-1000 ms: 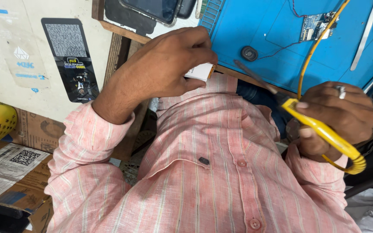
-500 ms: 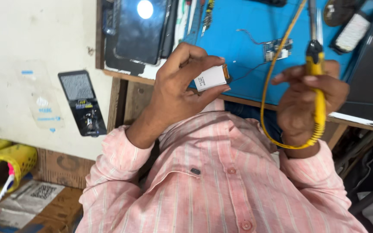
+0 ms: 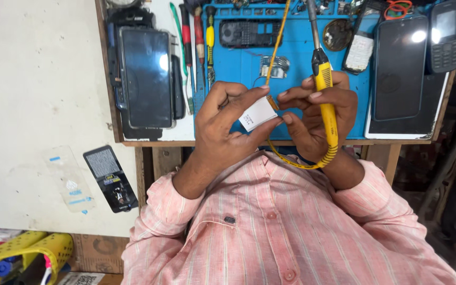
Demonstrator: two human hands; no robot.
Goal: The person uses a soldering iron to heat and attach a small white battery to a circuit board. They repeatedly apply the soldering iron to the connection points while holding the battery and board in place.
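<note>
At the far left a clear plastic screen-protector sleeve (image 3: 68, 179) and a black rectangular phone-accessory packet (image 3: 111, 178) lie on the pale floor, with a yellow perforated bag (image 3: 25, 248) in the bottom corner. Above them, on the left part of the workbench, a large black smartphone (image 3: 146, 77) lies with its glass catching the light, and just beside it stand screwdrivers with green, red and yellow handles (image 3: 196, 39). The blue rubber repair mat (image 3: 249, 63) covers the middle of the bench, and a black keypad-phone housing (image 3: 246, 32) rests near its top edge.

Your left hand (image 3: 228, 124) is raised over the near edge of the mat. Its thumb and fingers are closed on a small flat white battery cell (image 3: 258, 113), held tilted between the two hands. Your right hand (image 3: 317, 119) sits just beside it; its fingertips meet the cell's upper end, and the other fingers are wrapped around the yellow-handled soldering iron (image 3: 324, 89), whose metal tip points up and away from you. The yellow cord (image 3: 302, 163) loops under that wrist.

To the right, a dark-screened white tablet (image 3: 399, 68) lies on the bench, with a black keypad phone (image 3: 445, 34) resting on its upper corner. Your pink striped shirt (image 3: 291, 227) fills the bottom of the view.
</note>
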